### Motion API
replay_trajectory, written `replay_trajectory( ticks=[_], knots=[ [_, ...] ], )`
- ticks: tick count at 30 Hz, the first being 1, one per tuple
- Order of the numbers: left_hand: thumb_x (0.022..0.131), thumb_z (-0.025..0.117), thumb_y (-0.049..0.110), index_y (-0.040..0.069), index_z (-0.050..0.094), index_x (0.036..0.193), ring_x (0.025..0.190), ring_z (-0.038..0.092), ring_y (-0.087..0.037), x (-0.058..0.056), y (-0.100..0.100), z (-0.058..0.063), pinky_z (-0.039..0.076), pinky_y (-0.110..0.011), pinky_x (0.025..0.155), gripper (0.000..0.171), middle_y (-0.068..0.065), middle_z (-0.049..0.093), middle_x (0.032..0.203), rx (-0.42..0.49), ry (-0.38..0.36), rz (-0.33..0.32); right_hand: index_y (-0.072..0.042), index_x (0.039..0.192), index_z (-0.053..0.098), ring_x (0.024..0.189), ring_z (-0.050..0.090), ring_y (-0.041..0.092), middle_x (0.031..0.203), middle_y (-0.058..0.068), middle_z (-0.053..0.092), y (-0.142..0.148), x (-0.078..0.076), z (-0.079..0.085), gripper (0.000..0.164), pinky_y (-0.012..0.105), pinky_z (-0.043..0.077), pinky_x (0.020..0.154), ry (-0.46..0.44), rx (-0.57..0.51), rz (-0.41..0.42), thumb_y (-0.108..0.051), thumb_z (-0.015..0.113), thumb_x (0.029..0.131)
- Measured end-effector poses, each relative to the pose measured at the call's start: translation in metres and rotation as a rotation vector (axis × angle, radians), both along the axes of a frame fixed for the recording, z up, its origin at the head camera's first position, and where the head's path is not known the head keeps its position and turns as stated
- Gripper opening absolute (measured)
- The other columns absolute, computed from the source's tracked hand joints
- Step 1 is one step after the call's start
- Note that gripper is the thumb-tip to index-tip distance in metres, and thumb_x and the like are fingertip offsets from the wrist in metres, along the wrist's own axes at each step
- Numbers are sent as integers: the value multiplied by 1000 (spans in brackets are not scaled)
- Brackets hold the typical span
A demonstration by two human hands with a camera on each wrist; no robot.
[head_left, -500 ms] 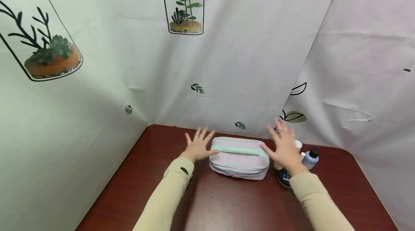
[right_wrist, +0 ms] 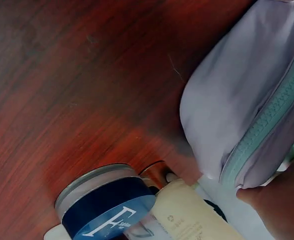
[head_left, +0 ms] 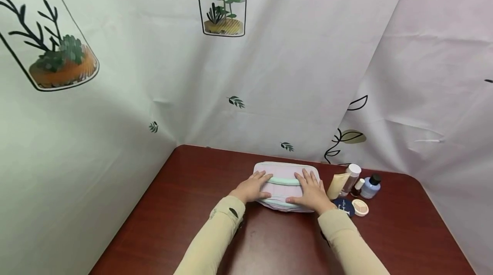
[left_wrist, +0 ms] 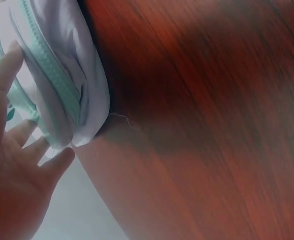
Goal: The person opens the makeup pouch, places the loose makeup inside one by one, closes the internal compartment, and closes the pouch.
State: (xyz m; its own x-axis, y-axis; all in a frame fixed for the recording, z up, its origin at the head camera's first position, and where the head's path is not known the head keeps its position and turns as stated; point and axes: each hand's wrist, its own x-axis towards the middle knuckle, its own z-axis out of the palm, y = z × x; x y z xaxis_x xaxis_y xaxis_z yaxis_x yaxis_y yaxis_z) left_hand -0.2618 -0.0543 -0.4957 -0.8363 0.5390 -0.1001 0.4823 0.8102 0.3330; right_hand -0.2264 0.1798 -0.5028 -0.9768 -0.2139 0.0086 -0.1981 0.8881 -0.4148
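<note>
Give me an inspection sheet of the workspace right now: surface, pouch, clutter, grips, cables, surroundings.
Surface: dark red wood-grain tabletop.
Job's things: pink pouch with a mint handle, sitting near the table's far edge.
Clutter: cosmetics grouped right of the pouch: beige tube, clear bottle with white cap, small white-capped bottle, blue bottle with black cap, navy-lidded jar, round cream-rimmed item.
Grips: left grip and right grip, fingers spread, appear to rest on the pouch's two ends.
Cables: nothing seen.
Surroundings: white fabric backdrop with plant prints.
</note>
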Motion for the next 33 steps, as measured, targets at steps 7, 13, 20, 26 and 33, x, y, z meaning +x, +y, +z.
replay_trajectory(
  ticks=[7, 13, 20, 26, 33],
  knots=[
    [93, 53, 27, 11, 41, 138, 128, 32, -32, -13, 0, -10, 31, -44, 101, 49, -13, 43, 137, 284, -70, 84, -7, 141, 38, 135, 7, 46, 149, 24, 19, 5, 0, -6, 98, 65, 8, 101, -49, 3, -22, -62, 70, 67],
    [96, 43, 8, -2, 41, 133, 116, 34, -39, -26, -12, -25, 30, -49, 95, 38, -22, 45, 122, 539, -88, 364, -9, 140, 40, 135, 8, 45, 148, 23, 20, 7, 4, -13, 96, 65, 7, 101, -59, -13, -26, -63, 70, 66],
    [99, 38, 4, 0, 41, 136, 128, 30, -39, -36, -24, -30, 29, -50, 100, 38, -22, 41, 137, 471, -193, 393, -10, 141, 39, 136, 8, 43, 149, 21, 19, 4, 7, -13, 103, 65, 5, 102, -65, -35, 13, -65, 72, 61],
    [99, 37, 7, 6, 42, 137, 129, 31, -38, -44, -18, -39, 31, -52, 99, 38, -21, 42, 136, 559, -234, 392, -10, 140, 40, 135, 11, 43, 148, 19, 23, 8, 11, -13, 108, 68, 4, 99, -18, -66, 37, -60, 80, 53],
    [97, 41, 1, -2, 45, 133, 125, 39, -37, -50, -16, -52, 33, -48, 100, 37, -23, 47, 132, 621, -205, 348, -11, 138, 44, 135, 12, 43, 147, 15, 29, 11, 11, -21, 105, 75, 3, 92, 30, -129, 44, -61, 80, 52]
  ],
)
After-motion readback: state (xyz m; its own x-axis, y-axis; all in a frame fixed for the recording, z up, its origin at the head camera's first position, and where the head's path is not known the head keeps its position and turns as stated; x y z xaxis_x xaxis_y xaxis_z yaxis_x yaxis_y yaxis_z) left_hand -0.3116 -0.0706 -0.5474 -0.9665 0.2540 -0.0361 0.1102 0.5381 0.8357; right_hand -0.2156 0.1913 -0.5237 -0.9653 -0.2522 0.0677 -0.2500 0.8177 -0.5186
